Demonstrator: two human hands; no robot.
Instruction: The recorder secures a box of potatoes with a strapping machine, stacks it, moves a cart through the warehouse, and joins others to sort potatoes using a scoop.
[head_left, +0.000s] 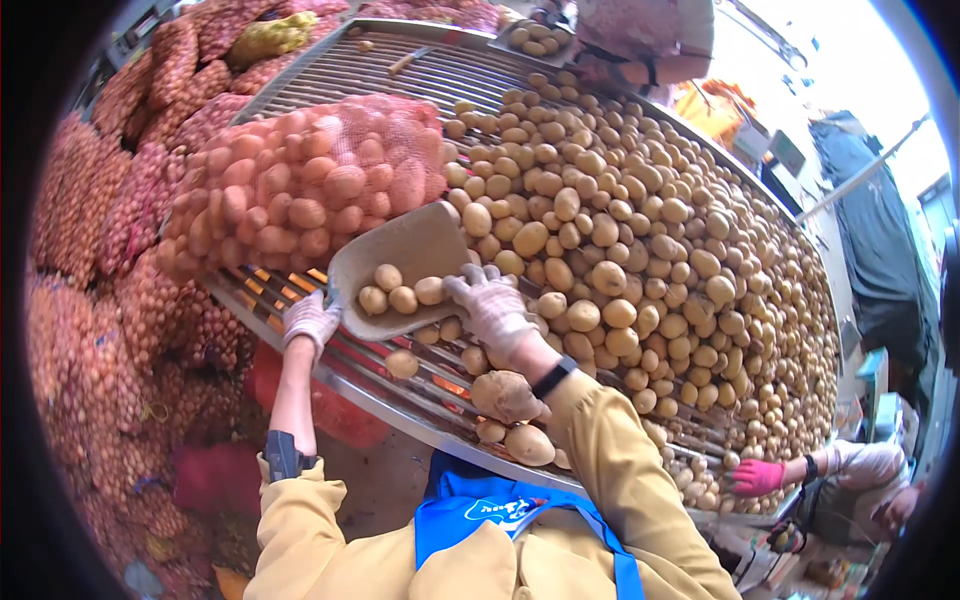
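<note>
A worn grey scoop [375, 325] lies tilted over the slatted table, with several potatoes [403, 299] inside it. My left hand [312, 322], in a pale knit glove, grips the scoop at its left edge. At the opposite rim is my right hand [492, 312], also gloved, with its fingers apart and the fingertips beside a potato [430, 290] in the scoop. Beyond the scoop rests a full red mesh bag of potatoes [300, 185]. A large, lumpy potato [505, 397] sits on the slats below my right wrist.
A wide heap of loose potatoes [620, 260] covers the right of the slatted metal table [310, 80]. A wooden-handled tool [408, 60] lies at the far side. Stacked mesh bags [120, 300] fill the left. One co-worker stands beyond the table; another's pink-gloved hand [757, 477] reaches in at right.
</note>
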